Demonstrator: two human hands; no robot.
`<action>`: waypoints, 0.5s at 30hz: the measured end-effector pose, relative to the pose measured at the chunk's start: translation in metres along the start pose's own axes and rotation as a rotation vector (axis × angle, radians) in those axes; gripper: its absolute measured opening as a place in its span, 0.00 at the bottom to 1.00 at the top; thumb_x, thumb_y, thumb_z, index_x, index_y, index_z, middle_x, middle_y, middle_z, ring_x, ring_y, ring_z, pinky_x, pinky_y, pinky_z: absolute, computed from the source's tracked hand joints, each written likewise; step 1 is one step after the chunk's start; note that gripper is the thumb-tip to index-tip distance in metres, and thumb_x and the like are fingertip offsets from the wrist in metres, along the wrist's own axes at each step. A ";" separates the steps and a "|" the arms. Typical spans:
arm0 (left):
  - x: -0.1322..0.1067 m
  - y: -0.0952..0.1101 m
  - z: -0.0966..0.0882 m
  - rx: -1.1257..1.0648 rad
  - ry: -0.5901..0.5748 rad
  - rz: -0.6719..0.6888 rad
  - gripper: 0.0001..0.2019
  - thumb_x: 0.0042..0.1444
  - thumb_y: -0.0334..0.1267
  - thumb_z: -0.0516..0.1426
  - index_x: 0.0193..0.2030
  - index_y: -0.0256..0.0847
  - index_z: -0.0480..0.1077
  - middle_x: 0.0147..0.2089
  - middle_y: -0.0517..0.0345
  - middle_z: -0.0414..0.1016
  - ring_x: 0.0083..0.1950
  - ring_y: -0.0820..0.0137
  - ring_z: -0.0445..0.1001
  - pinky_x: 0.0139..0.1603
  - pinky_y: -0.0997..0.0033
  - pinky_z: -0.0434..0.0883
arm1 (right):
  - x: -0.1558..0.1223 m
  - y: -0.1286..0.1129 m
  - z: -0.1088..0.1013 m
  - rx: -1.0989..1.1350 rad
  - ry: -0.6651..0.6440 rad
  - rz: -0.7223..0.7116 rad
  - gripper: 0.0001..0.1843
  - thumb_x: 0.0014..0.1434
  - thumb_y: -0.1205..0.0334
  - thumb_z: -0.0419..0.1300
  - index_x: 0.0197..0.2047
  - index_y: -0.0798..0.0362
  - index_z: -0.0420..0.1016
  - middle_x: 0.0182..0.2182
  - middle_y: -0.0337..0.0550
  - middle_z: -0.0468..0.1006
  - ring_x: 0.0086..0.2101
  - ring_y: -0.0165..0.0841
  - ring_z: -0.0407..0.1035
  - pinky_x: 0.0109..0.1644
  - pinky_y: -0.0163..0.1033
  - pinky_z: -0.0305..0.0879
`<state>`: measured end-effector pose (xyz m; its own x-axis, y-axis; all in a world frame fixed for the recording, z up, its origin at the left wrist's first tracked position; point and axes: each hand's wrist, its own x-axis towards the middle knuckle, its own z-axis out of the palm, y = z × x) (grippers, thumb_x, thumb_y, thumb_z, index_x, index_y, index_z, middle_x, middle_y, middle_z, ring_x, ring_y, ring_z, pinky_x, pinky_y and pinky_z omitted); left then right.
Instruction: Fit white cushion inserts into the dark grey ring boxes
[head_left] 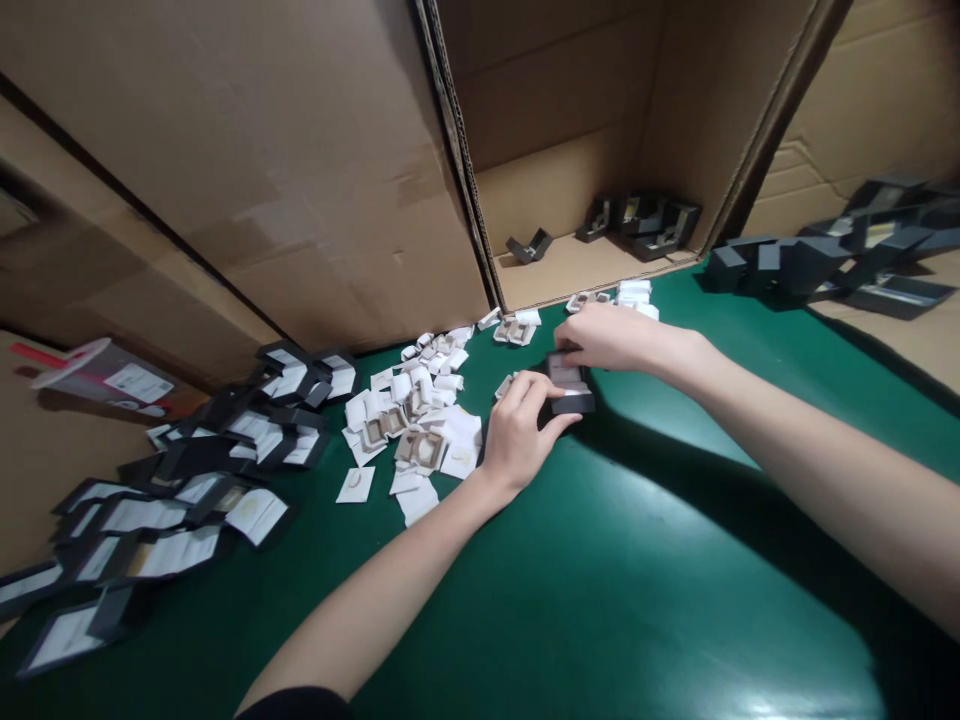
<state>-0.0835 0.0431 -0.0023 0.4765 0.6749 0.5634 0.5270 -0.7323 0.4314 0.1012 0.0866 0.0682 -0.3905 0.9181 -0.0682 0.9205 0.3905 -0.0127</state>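
A small black hinged box, the kind used for jewelry, lies open on the green table with a grey lining inside. My left hand grips its near left side, thumb along the front edge. At the box's far edge, the fingers of my right hand are bent down and pressed together; what they hold, if anything, is hidden. Just left of my left hand spreads a pile of white paper cards and small inserts. More white pieces lie behind my right hand.
Many open black boxes with white papers crowd the left side, near a lidded plastic cup. A large cardboard carton on its side holds several black boxes. More black boxes are heaped at the right.
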 end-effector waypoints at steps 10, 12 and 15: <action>0.000 0.002 -0.002 0.031 -0.011 0.023 0.14 0.53 0.46 0.58 0.39 0.36 0.69 0.41 0.56 0.69 0.44 0.77 0.70 0.44 0.78 0.70 | 0.001 0.002 0.003 0.146 -0.023 -0.040 0.13 0.58 0.54 0.56 0.37 0.54 0.74 0.28 0.44 0.75 0.25 0.31 0.63 0.28 0.35 0.50; 0.000 0.001 -0.001 0.044 -0.010 0.035 0.14 0.53 0.45 0.58 0.39 0.36 0.69 0.41 0.56 0.69 0.44 0.77 0.70 0.43 0.79 0.69 | 0.004 -0.001 0.007 0.116 -0.022 0.000 0.12 0.57 0.56 0.56 0.38 0.55 0.74 0.30 0.46 0.76 0.27 0.33 0.64 0.28 0.35 0.50; -0.001 0.000 0.000 0.046 -0.006 0.042 0.14 0.54 0.46 0.58 0.39 0.36 0.69 0.41 0.55 0.69 0.44 0.77 0.70 0.43 0.79 0.69 | 0.006 -0.004 0.010 0.100 -0.029 0.016 0.13 0.57 0.55 0.55 0.39 0.55 0.73 0.31 0.48 0.75 0.29 0.35 0.66 0.28 0.35 0.49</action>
<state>-0.0841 0.0426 -0.0023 0.5030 0.6446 0.5758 0.5380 -0.7549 0.3751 0.0953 0.0897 0.0580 -0.3768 0.9211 -0.0985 0.9240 0.3662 -0.1103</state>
